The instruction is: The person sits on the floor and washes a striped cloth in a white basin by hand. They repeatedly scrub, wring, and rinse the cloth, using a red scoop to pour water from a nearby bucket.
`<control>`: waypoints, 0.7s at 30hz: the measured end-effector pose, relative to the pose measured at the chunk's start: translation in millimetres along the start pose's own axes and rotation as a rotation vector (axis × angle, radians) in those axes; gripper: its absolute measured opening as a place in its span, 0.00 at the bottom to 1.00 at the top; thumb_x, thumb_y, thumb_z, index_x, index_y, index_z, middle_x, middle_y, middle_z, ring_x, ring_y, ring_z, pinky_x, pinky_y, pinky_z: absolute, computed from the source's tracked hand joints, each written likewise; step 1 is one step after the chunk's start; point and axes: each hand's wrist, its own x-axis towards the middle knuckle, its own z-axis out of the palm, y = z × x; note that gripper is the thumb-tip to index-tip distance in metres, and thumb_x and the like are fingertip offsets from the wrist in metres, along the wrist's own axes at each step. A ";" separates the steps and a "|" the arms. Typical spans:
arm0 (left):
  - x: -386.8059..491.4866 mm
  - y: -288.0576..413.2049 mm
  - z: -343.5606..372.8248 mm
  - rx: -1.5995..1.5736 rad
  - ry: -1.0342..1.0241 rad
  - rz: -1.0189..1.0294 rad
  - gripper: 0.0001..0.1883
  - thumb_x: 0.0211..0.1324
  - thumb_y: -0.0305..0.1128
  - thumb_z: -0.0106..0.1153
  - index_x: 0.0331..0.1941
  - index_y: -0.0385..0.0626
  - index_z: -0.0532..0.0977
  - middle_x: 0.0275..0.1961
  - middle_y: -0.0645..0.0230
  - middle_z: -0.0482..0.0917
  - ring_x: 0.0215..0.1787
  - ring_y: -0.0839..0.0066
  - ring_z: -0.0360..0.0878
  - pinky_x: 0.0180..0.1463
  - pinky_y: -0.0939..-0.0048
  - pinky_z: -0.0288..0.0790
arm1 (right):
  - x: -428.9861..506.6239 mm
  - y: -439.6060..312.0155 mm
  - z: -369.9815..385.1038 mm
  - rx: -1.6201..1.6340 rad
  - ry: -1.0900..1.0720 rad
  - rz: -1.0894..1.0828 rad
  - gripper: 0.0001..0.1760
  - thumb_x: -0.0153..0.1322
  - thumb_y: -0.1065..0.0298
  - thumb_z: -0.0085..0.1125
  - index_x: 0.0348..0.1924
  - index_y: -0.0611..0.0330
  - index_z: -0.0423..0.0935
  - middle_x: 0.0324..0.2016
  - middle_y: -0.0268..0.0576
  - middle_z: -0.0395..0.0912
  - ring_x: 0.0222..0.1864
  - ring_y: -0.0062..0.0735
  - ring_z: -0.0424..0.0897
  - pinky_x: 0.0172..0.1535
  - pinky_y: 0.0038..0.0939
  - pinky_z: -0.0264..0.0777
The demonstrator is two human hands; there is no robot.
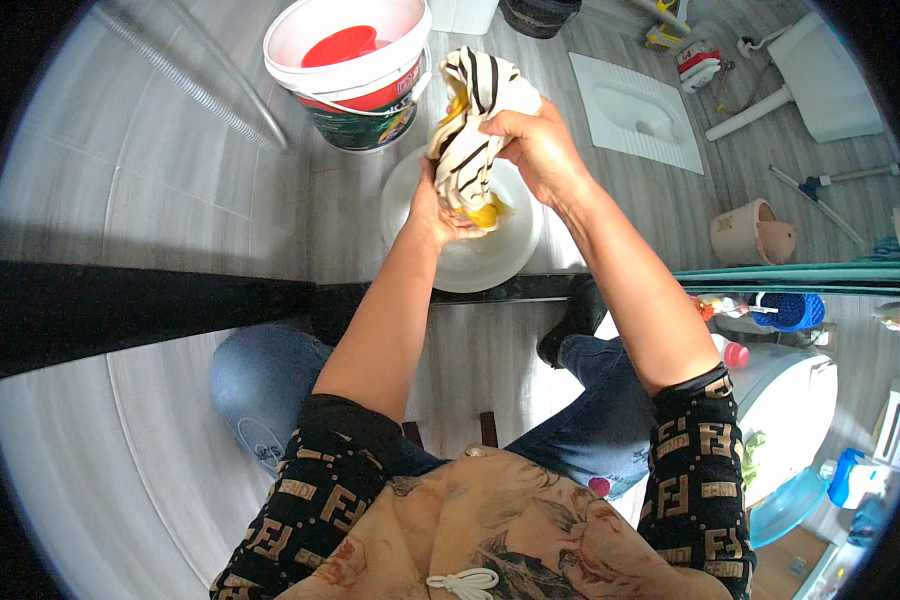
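A bunched cream cloth with black stripes and yellow patches (471, 154) is held between my two hands. From the upper right, my right hand (546, 154) pinches its upper part with the thumb on top. My left hand (439, 214) cups the lower left side, with fingers beneath a yellow part. Directly under the cloth stands a pale translucent basin (465, 270), its middle partly hidden by the cloth and hands. What lies at the bottom of the basin is hard to make out.
A white bucket (345, 82) with a red vessel (341, 45) inside stands beyond the basin, upper left. At right are a squat toilet (634, 112), a cistern (829, 82) and a pinkish bin (742, 232). A dark threshold (510, 287) runs before my knees; a grey hose (187, 82) hangs left.
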 end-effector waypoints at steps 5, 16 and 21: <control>66.3 -10.2 -59.0 -0.598 -0.306 0.161 0.22 0.68 0.40 0.31 0.58 0.44 0.67 0.56 0.56 0.74 0.56 0.58 0.73 0.56 0.50 0.71 | 10.8 32.0 -21.8 0.086 -0.061 0.119 0.19 0.61 0.75 0.57 0.47 0.61 0.74 0.38 0.39 0.80 0.39 0.27 0.78 0.42 0.28 0.71; 97.1 -30.8 -128.6 -0.128 0.581 0.339 0.21 0.58 0.25 0.53 0.57 0.40 0.66 0.55 0.56 0.72 0.50 0.58 0.76 0.50 0.53 0.73 | 32.6 223.4 -134.4 -0.608 0.320 0.581 0.34 0.59 0.74 0.54 0.61 0.57 0.64 0.45 0.48 0.76 0.50 0.44 0.75 0.54 0.41 0.70; 104.3 -45.9 -125.1 0.197 0.666 0.414 0.23 0.54 0.23 0.57 0.56 0.38 0.66 0.52 0.57 0.75 0.52 0.61 0.75 0.54 0.64 0.70 | 42.9 265.6 -147.5 -1.382 0.206 0.662 0.33 0.63 0.70 0.53 0.63 0.55 0.62 0.56 0.54 0.68 0.56 0.50 0.71 0.55 0.38 0.69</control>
